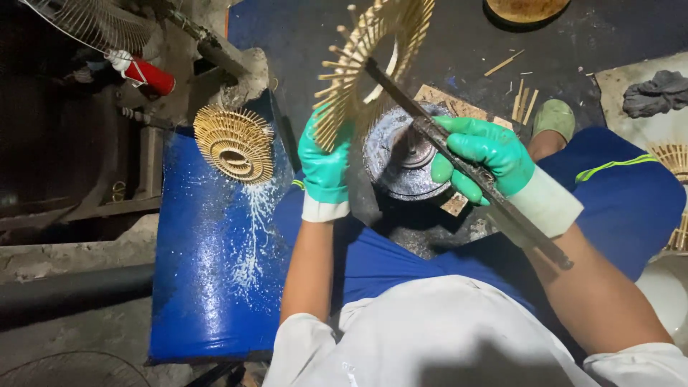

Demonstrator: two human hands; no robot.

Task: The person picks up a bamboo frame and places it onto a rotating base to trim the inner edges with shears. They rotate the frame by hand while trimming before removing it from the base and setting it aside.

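Dark workshop floor, left hand (324, 166) grip grasping bamboo ring (373, 61), right hand (487, 156) clenched on metal rod (459, 161).

The woven bamboo ring (373, 64) runs off the top edge, so its upper rim is cut away, and the left hand (324, 161) covers the spokes at its lower left. The dark metal rod (466, 168) passes inside the right hand (487, 158), where its middle is hidden by the green-gloved fingers (462, 147). The round metal disc (401, 154) lies partly behind ring, rod and hands. A wooden round (527, 8) is clipped by the top edge, a second bamboo piece (674, 161) by the right edge, and a wire fan guard (93, 21) by the upper left corner. The shadowed space at far left is too dark to read.
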